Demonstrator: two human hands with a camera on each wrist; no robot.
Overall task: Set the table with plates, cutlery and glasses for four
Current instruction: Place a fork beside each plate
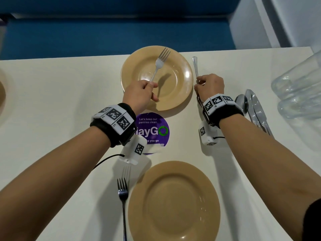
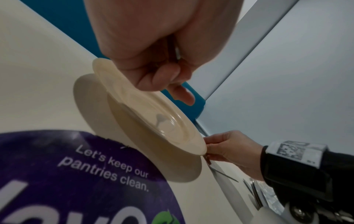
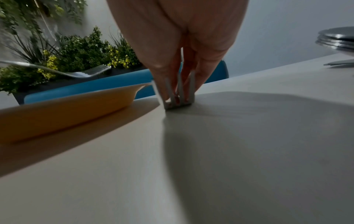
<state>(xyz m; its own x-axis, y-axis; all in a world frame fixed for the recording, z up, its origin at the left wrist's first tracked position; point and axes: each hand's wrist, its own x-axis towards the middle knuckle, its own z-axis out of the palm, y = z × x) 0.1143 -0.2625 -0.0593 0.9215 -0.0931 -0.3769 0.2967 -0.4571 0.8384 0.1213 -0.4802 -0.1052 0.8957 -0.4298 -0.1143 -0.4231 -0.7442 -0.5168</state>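
Observation:
My left hand [image 1: 147, 88] grips a silver fork [image 1: 160, 60] by the handle and holds it above the far tan plate [image 1: 180, 94], tines pointing away. Just right of that plate, my right hand [image 1: 202, 83] pinches a second fork [image 1: 195, 66] with its handle pointing away. That second fork's tines [image 3: 179, 97] touch the white table [image 3: 249, 151] under my fingers. A near tan plate [image 1: 173, 200] lies in front of me with a third fork [image 1: 122, 197] flat on the table at its left. The left wrist view shows the far plate [image 2: 153, 118] and my right hand [image 2: 235, 150] at its rim.
Spoons and knives [image 1: 255, 108] lie in a pile right of my right wrist, with clear glasses [image 1: 298, 94] beyond them at the table's right edge. Another plate's rim [image 1: 2, 94] shows at the far left. A purple sticker [image 1: 154, 129] sits between the two plates. Blue seating [image 1: 104, 32] runs behind the table.

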